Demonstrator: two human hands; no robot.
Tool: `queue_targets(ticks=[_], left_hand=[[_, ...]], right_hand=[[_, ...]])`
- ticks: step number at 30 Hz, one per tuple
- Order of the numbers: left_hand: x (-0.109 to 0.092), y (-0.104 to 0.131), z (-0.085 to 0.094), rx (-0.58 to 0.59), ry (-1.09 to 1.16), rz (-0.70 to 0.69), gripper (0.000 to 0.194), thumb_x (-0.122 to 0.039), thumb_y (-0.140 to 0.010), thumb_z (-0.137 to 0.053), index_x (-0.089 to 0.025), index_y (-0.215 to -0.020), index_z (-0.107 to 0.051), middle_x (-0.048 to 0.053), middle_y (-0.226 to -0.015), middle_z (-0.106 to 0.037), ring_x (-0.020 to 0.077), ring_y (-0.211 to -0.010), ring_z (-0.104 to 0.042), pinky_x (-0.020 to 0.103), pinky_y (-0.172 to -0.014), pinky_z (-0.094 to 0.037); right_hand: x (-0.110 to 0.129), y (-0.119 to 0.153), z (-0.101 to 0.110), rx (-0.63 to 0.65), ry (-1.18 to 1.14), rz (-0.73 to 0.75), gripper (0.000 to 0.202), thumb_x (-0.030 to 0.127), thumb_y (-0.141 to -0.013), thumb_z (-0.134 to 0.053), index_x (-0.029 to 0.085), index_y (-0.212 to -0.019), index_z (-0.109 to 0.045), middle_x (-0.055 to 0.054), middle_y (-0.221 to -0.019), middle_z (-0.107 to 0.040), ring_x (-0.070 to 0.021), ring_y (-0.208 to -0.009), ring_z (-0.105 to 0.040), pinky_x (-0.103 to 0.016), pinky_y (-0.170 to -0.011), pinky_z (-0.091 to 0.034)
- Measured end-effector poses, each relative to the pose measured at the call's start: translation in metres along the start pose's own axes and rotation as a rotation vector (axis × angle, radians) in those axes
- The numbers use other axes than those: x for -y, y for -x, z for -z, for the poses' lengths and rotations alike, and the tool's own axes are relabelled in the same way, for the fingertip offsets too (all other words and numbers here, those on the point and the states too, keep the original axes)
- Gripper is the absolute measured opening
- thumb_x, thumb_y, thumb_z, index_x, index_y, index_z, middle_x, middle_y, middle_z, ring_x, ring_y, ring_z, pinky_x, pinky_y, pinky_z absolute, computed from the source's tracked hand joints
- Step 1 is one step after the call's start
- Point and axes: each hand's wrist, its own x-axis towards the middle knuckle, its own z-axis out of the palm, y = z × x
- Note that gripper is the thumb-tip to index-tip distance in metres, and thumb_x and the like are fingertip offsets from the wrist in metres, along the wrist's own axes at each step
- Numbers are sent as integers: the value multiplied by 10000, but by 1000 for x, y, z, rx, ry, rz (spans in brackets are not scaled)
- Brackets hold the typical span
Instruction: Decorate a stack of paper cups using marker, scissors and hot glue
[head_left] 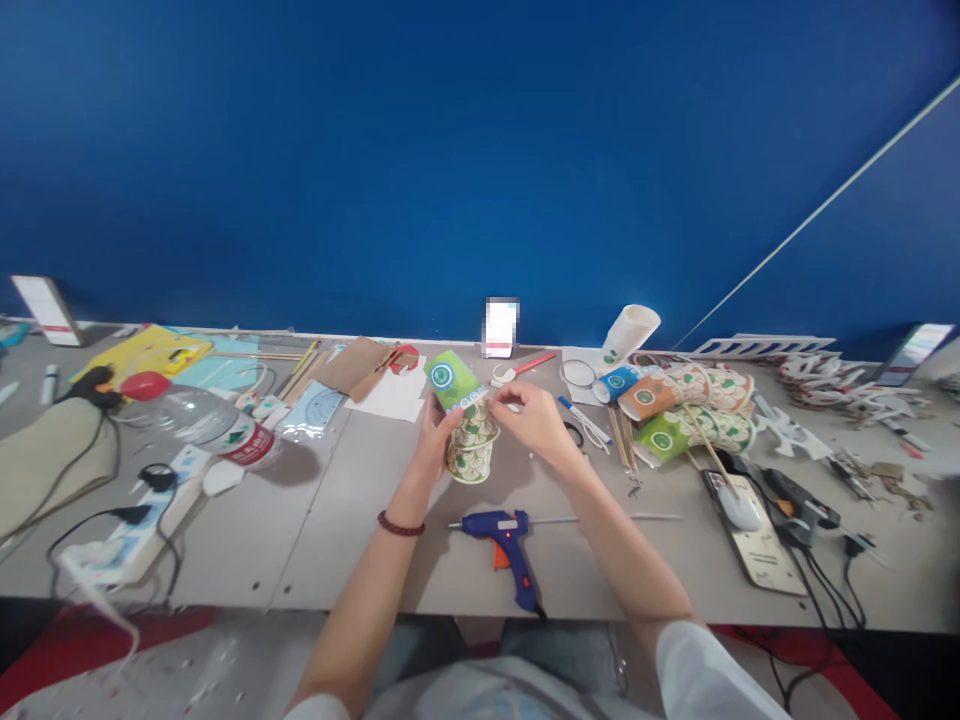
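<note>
My left hand (433, 437) is wrapped round a joined row of paper cups (471, 460), green-and-white leaf patterned at the lower end. Its upper end is a bright green cup (453, 380) with a blue round logo, tilted up and to the left. At the cups' right side, my right hand (538, 418) has its thumb and fingertips pinched together; whatever is between them is too small to make out. Below both hands a blue glue gun (499, 525) with an orange trigger lies on the table, a long glue stick (600, 518) reaching out of its back.
More joined paper cups (694, 390) lie at the right, near a white cup (630, 330). A second glue gun (802, 505) rests by a phone-like slab (757, 550). At the left are a plastic bottle (202, 420) and a power strip (157, 520). A blue wall (450, 180) rises behind.
</note>
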Motion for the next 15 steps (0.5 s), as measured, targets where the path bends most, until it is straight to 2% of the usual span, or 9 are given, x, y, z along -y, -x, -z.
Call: queue_targets(ticks=[15], left_hand=[[-2,1,-1,3,-2,5,512,-336,-686,-754,-246,-1134,-523,46,-1058,-656,237,-979,-643,384,-856,-510]], right_hand=[[-3,0,-1,-2,43,22,88,238,-713,-561,195,-656,-612,1,-710,-668,-169,-705,-600,-302,-739,-418]])
